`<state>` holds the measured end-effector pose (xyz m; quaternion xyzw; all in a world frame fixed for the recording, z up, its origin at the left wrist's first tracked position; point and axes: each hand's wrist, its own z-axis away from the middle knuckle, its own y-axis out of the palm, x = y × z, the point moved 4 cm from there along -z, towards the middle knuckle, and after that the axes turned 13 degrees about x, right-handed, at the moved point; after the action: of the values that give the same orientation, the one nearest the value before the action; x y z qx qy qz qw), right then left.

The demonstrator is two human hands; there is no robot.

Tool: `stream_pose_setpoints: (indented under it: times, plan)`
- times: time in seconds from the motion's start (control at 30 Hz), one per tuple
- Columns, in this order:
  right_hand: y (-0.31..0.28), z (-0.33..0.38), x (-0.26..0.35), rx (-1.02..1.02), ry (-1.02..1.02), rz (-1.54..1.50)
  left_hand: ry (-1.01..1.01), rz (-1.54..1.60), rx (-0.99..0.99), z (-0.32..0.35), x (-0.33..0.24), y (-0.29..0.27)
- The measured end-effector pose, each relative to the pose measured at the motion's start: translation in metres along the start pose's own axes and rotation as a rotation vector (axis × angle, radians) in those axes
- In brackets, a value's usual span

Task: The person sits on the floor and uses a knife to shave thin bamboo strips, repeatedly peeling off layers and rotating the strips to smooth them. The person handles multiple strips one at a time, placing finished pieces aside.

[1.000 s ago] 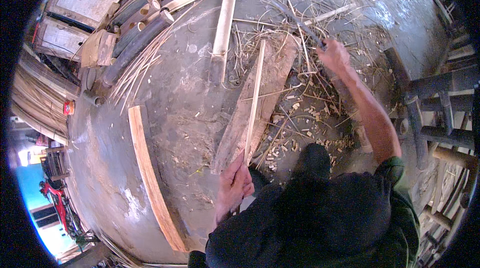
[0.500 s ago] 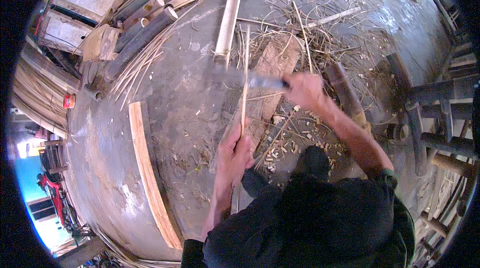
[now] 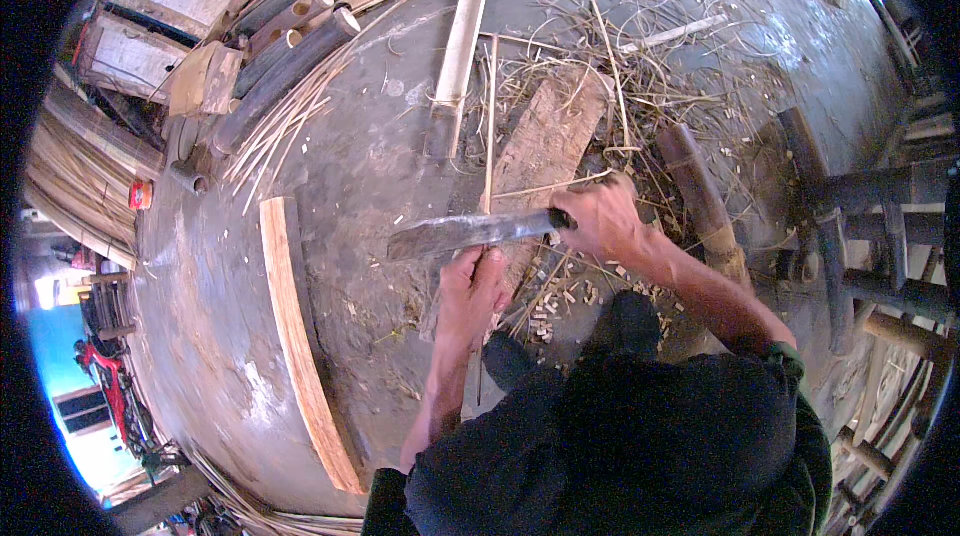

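A: Here's the change! A second ago we have the right hand (image 3: 605, 219) out past the right side of the board (image 3: 555, 126); now we bring it in, and the knife (image 3: 450, 234) spans the board's middle, its tip out beyond the left edge.

B: And half a second ago we see only a blur, farther up. Now we have the blade sharp in view, crossing the thin strip (image 3: 491, 126) just ahead of the left hand (image 3: 470, 288).

A: How are we gripping?

B: Left fingers clamped on the strip, over the board's near half; right fingers wrapped round the knife handle. The strip's far part runs up along the board's left side.

A: So for the work in hand, blade and strip are lined up crosswise. Are they touching?

B: We can't tell from above. The blade is very near our left fingers, so we judge that's the edge to mind.

A: And room?

B: More of it left of the board, as far as the pale slat (image 3: 290, 336). Right of the board we're tighter: cut bits (image 3: 560, 301) near us, a dark bamboo tube (image 3: 690, 176) beyond, and tangled shavings (image 3: 660, 76) past the far end.
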<state>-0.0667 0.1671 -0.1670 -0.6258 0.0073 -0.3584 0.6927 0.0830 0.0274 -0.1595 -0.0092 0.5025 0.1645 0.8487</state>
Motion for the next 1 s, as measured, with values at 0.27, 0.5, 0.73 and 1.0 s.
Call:
stream_pose_setpoints:
  times: [0.27,0.5,0.73,1.0]
  plan:
    - [-0.054,-0.031,-0.146,-0.251,0.431,-0.065,-0.033,0.047,0.102,0.06,0.017,0.01]
    - [-0.003,-0.01,-0.048,-0.105,0.206,-0.04,0.09,0.209,0.049,0.015,-0.001,0.011]
    - [0.02,-0.01,-0.021,0.006,0.082,0.008,0.06,0.25,0.032,0.021,-0.007,0.011]
    - [-0.045,-0.027,-0.107,-0.39,0.304,-0.116,-0.032,0.323,0.067,0.064,0.018,0.016]
